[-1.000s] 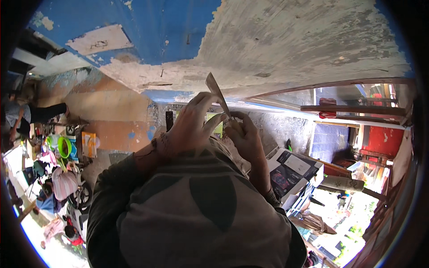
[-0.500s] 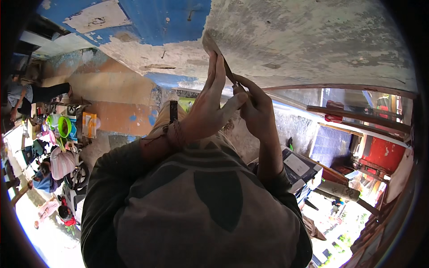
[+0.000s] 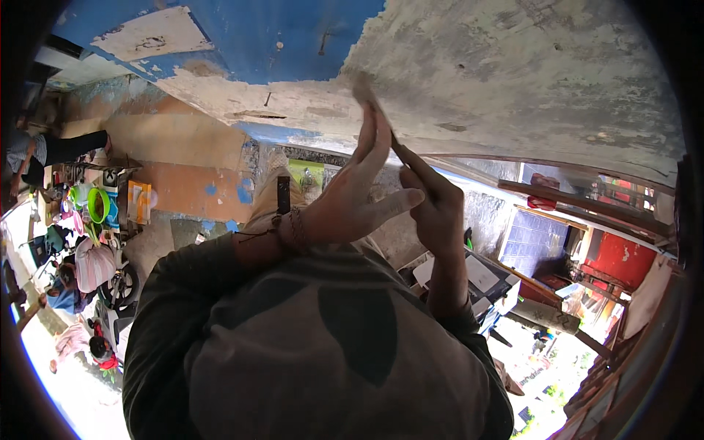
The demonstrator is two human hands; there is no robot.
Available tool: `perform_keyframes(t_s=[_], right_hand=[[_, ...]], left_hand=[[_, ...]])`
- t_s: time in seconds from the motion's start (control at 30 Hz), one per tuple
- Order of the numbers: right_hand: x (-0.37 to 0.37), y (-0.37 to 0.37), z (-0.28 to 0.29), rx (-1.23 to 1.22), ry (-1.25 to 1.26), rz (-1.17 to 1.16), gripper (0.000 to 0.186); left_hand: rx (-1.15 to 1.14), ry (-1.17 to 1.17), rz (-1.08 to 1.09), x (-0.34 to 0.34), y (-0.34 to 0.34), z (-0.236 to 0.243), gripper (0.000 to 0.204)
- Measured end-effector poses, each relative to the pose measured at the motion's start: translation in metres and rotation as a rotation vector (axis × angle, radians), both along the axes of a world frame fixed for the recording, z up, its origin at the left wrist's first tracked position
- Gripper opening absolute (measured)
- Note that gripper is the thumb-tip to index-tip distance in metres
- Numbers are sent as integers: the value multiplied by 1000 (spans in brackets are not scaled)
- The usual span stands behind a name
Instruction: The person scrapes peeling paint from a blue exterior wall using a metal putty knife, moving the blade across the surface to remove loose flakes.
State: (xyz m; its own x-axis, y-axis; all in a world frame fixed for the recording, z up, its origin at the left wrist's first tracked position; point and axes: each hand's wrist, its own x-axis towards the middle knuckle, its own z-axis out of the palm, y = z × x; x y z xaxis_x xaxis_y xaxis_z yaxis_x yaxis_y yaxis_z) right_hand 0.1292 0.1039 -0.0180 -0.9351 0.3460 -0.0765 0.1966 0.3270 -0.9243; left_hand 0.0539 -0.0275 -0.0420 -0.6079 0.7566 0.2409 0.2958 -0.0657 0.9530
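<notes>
My right hand (image 3: pixel 438 209) is closed round the handle end of a flat scraper (image 3: pixel 364 91), whose handle is mostly hidden in the fingers. The blade slants up and to the left, its end blurred against the wall. My left hand (image 3: pixel 356 194) lies along the blade with fingers stretched out together and the thumb apart, pointing toward the right hand. The scraper's end is on bare, patchy plaster, just beside the ragged lower edge of the blue paint (image 3: pixel 293 44) on the wall (image 3: pixel 499 81).
Nails (image 3: pixel 323 44) stick out of the wall left of the scraper. On the right are a wooden rail (image 3: pixel 587 198) and a box (image 3: pixel 484 279) below it. At the left stand a parked motorbike (image 3: pixel 121 286), a green basket (image 3: pixel 98 205) and another person (image 3: pixel 70 147).
Both hands and the scraper have come lower in the view, with the blade's end shifting slightly right. The right hand has dropped further from the left fingertips. The view has shifted a little too.
</notes>
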Motion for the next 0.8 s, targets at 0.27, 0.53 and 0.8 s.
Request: perform_keyframes(t_s=[0.27,0.53,0.8], right_hand=[[0,0,6,22,-111,28,33],[-4,-17,-11,88,-76,76,32],[3,-25,2,47,-206,-11,32]], left_hand=[[-65,-5,-12,4,0,-4,97],[-42,-114,-28,-11,-25,-6,101],[7,-104,-11,-7,-24,-27,104]])
